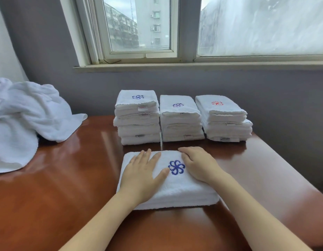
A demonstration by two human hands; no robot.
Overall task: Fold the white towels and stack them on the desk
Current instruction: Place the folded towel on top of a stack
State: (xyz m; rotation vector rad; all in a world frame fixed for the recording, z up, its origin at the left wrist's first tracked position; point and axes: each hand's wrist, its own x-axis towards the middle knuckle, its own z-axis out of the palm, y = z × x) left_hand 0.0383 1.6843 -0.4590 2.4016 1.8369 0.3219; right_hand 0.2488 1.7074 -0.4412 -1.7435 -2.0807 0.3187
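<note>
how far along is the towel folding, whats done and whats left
Done: three stacks of folded towels stand at the back of the desk. In hand: one more folded towel with a blue emblem lies in front, left hand and right hand pressing flat on it, not yet stacked. Left: the rumpled pile of white towels at the desk's left end.

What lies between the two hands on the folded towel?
Head view: a blue embroidered flower lies between the left hand and the right hand, on the folded towel.
</note>
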